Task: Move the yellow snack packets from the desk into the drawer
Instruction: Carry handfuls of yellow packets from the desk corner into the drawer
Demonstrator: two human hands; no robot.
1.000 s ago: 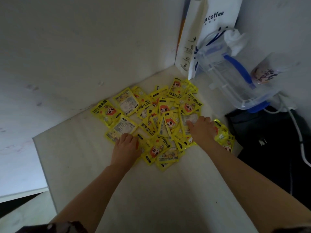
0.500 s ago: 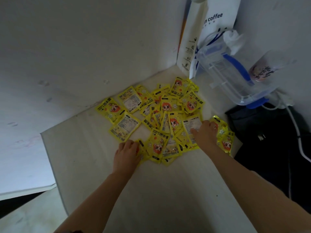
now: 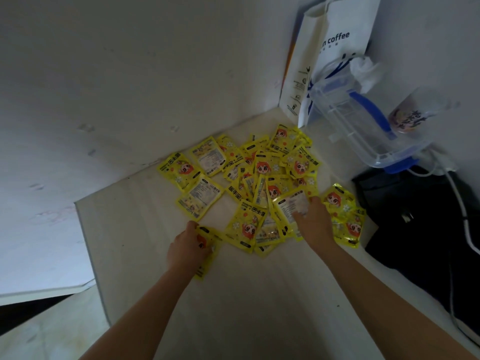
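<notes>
Gripping one packet [image 3: 205, 242] at the near edge of the yellow snack packets [image 3: 257, 188], the left hand [image 3: 188, 249] had barely begun; the right hand [image 3: 313, 219] lay flat-fingered on the heap. Nearly all remained on the desk [image 3: 233, 294] — no drawer showed — with a paper bag [image 3: 335, 48] beyond.

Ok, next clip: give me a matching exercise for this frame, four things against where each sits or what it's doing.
Things:
1. left hand
2. right hand
3. white coffee bag
4. clear plastic container

States or places:
A. upright in the far corner against the wall
B. fingers lying on a packet with its printed white label side up
C. tipped over, blue handle showing, right of the pile
D. gripping a packet at the pile's near left edge

Pairs: 1-D, 2-B, 3-A, 4-C
</notes>
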